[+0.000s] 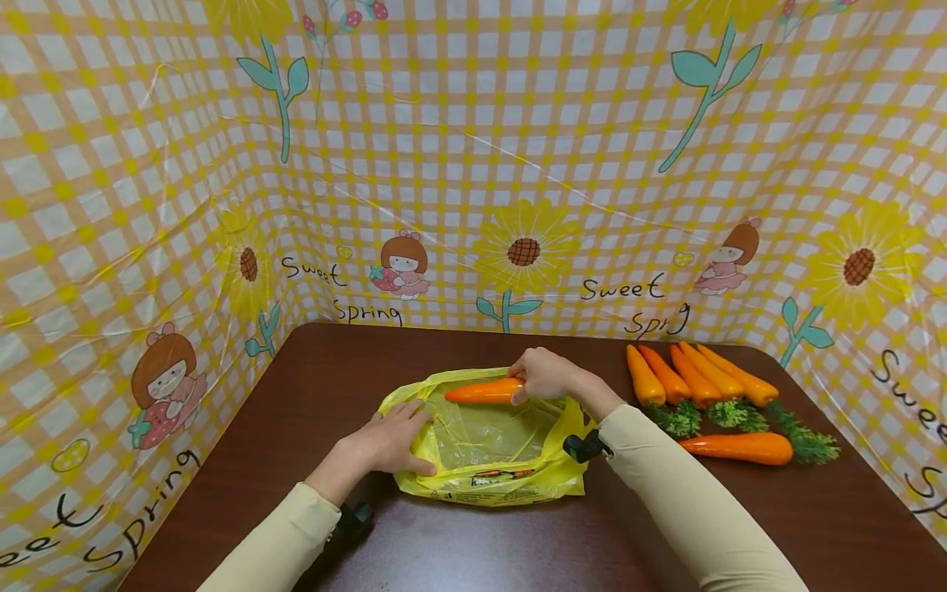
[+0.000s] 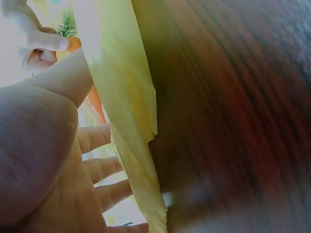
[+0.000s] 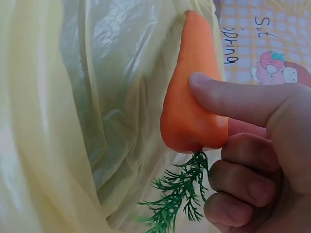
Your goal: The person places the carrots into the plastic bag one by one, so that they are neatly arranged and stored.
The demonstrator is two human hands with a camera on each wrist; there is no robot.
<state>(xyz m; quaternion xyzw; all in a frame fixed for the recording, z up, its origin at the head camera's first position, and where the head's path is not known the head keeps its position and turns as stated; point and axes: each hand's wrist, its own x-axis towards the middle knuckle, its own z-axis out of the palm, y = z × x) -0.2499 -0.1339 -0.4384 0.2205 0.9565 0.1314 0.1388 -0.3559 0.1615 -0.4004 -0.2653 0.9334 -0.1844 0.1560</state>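
A yellow plastic bag [image 1: 488,485] lies on the table with its mouth spread wide, dark print along its near side. My right hand [image 1: 543,374] pinches a carrot [image 1: 484,391] by its thick end over the bag's opening, the tip pointing left. In the right wrist view, the thumb presses the orange carrot [image 3: 192,92] and its green leafy top [image 3: 177,194] hangs below. On the bag's left side rests my left hand [image 1: 388,440], fingers spread and fairly straight against the plastic. The left wrist view shows those fingers partly hidden behind the yellow bag [image 2: 121,97].
Several carrots [image 1: 695,374] lie side by side at the right back of the brown table [image 1: 333,362], with leafy tops toward me. Another carrot [image 1: 747,448] lies crosswise in front of them. A checked sunflower cloth [image 1: 459,164] walls the back and sides.
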